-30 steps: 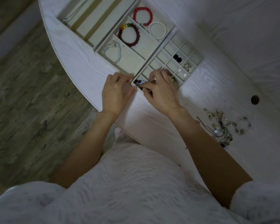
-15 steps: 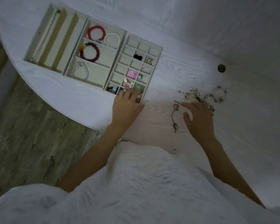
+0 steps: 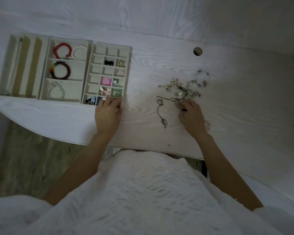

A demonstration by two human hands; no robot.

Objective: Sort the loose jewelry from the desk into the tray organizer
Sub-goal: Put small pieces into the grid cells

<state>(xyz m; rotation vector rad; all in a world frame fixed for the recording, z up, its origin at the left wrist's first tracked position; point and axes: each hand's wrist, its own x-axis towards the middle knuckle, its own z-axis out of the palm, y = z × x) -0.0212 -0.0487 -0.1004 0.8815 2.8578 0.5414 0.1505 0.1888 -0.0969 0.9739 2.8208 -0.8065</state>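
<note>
Both hands work: my left hand rests relaxed fingers on the tray organizer front corner, while my right hand pinches at the loose jewelry heaped on the desk.

Left arm: bare, reaching up from about 7 o'clock toward the centre.
Left hand: palm down, fingers fairly straight and together, tips pointing to 12 o'clock, resting flat.
Right arm: bare, running up from 5 o'clock, wrist bent slightly inward.
Right hand: palm down, fingers curled toward 11 o'clock, tips bunched; whether they pinch anything is too blurred to tell.
Spacing: hands well apart.
</note>
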